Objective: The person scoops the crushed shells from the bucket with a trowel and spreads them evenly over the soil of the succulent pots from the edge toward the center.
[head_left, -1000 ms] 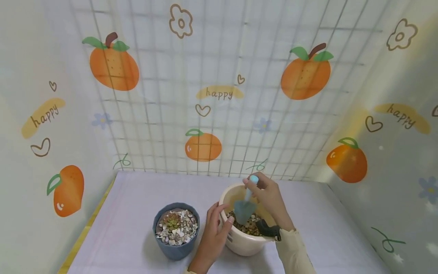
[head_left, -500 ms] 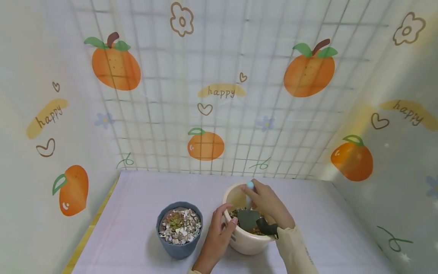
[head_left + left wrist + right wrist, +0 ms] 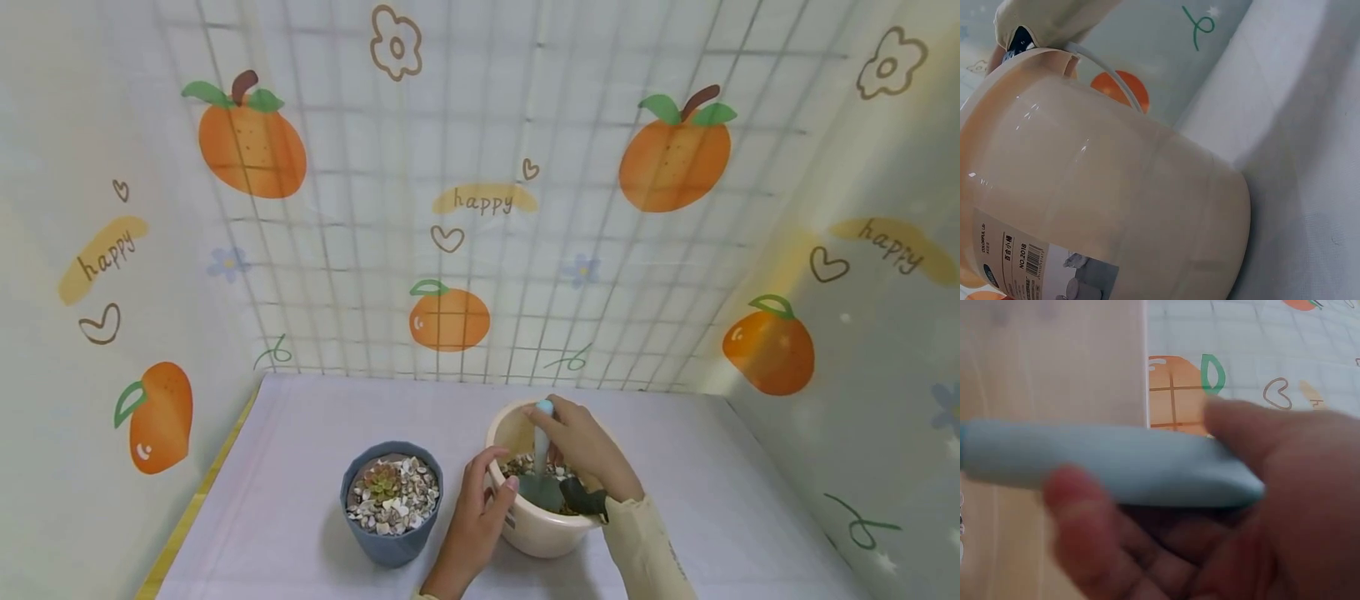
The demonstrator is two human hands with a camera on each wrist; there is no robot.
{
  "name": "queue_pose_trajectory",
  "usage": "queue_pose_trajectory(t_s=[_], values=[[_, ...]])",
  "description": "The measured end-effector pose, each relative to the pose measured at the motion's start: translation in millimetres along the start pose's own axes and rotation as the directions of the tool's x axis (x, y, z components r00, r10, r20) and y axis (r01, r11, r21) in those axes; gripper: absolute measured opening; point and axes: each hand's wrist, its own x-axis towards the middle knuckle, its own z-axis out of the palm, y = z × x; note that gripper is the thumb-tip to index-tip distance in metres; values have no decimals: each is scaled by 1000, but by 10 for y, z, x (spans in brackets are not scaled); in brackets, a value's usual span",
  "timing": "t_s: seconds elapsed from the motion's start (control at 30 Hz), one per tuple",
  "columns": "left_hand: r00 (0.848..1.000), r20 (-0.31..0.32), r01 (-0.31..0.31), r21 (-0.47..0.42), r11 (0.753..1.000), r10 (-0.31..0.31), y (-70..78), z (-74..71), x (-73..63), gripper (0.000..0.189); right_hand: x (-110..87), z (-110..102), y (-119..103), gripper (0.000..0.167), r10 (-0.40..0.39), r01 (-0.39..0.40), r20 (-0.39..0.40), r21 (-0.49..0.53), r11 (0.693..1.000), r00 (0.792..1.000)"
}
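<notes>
A cream plastic bucket (image 3: pixel 543 533) stands right of centre, with small stones (image 3: pixel 519 465) inside. My left hand (image 3: pixel 474 521) holds the bucket's near left rim, its thumb and index fingertips at the edge. In the left wrist view the bucket wall (image 3: pixel 1147 187) fills the picture and hides that hand. With my right hand (image 3: pixel 588 442) I grip a small trowel by its pale blue handle (image 3: pixel 542 437). The trowel's dark grey-green blade (image 3: pixel 542 492) points down into the stones, its tip hidden. In the right wrist view, fingers and thumb close around the handle (image 3: pixel 1116 462).
Left of the bucket stands a blue-grey pot (image 3: pixel 392 548) holding a small succulent (image 3: pixel 381 481) among pale stones. A black wrist device (image 3: pixel 583 498) on the right arm overlaps the bucket's rim. Behind the white table (image 3: pixel 315 408) hangs a sheet printed with oranges over a wire grid.
The trowel has gone lower into the bucket, its blade now partly sunk in the stones, and my right hand has moved down with it. My left hand keeps its place on the rim.
</notes>
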Motion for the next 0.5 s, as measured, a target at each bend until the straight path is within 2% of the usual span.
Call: queue_pose_trajectory(t_s=[0.13,0.27,0.4,0.5], values=[[1000,2,-2,-6,1000,2,6,-10,-1,48,19,-9,-21,50,14,-11,-149,23,1000,989],[1000,4,3,-8,1000,-3,19,-11,-6,47,18,-28,-23,54,26,-14,-289,42,999,957],[1000,0,3,0,1000,-3,22,-8,-12,47,6,-43,-24,56,53,-30,-378,67,997,924],[1000,-3,2,3,1000,-2,25,-8,-16,49,-6,-52,-34,58,70,-42,-412,78,996,909]])
